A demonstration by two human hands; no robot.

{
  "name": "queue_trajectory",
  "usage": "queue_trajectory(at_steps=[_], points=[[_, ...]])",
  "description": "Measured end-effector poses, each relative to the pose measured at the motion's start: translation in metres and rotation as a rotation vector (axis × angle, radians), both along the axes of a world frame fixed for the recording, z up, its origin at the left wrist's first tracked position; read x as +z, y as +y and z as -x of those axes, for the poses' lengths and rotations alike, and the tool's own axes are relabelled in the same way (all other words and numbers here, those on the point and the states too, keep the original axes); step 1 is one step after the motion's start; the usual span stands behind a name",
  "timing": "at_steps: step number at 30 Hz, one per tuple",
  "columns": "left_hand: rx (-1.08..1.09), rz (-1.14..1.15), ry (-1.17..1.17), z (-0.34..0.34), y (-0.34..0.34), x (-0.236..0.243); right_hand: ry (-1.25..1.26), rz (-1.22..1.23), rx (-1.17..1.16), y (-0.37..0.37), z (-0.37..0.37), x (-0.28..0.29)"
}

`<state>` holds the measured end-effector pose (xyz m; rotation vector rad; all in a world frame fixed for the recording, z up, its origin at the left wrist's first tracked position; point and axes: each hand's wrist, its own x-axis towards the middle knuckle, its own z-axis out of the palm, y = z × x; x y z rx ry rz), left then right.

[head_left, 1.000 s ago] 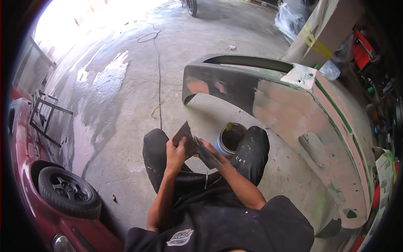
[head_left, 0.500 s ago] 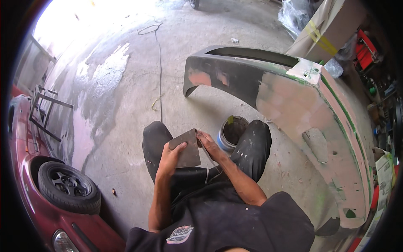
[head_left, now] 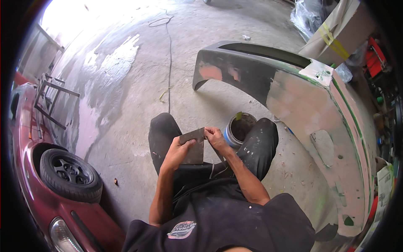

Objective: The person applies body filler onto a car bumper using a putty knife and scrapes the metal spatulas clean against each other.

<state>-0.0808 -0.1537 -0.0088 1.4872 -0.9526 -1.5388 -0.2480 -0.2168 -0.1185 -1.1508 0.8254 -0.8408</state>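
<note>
I hold a dark grey-brown sheet of sandpaper (head_left: 195,154) above my lap. My left hand (head_left: 176,152) is closed on its left side, thumb lying on top. At the sheet's upper right corner, my right hand (head_left: 215,137) pinches the edge. A narrow dark strip (head_left: 218,155) hangs beneath that hand; whether it is still joined to the sheet I cannot tell. Just beyond my right hand, between my knees, stands a round bucket (head_left: 229,137) with a blue and white side and a dirty inside.
A large curved car body panel (head_left: 289,94), part dark grey and part sanded pinkish, stands on the floor at right. At left is a maroon car (head_left: 84,222) with a loose wheel (head_left: 71,176) on it, and a metal frame (head_left: 54,98). A cable (head_left: 169,71) runs along the concrete.
My right hand has closed in on the sheet's upper right corner, and the sheet faces me more squarely. The whole view has shifted slightly, so the surroundings sit further right.
</note>
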Motion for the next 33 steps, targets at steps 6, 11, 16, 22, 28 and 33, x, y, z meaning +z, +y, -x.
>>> queue_trajectory(at_steps=[6, 11, 16, 22, 28, 33], points=[[0.021, 0.011, 0.031, 0.0, 0.001, 0.001, -0.173, -0.11, 0.004, 0.001, -0.006, -0.008], [0.057, -0.083, 0.156, -0.001, -0.005, 0.005, -0.114, -0.102, -0.014, -0.004, 0.006, -0.013], [0.121, -0.167, 0.246, -0.004, -0.007, 0.005, -0.157, -0.154, 0.005, -0.003, 0.009, 0.007], [0.081, -0.201, 0.295, 0.004, -0.009, 0.01, -0.259, -0.287, -0.07, 0.002, 0.014, 0.015], [0.229, -0.143, 0.358, 0.009, -0.01, 0.0, -0.481, -0.484, -0.21, 0.007, 0.011, 0.029], [0.146, 0.054, 0.439, -0.001, -0.001, 0.009, -0.817, -0.493, -0.021, -0.005, 0.012, 0.006]])
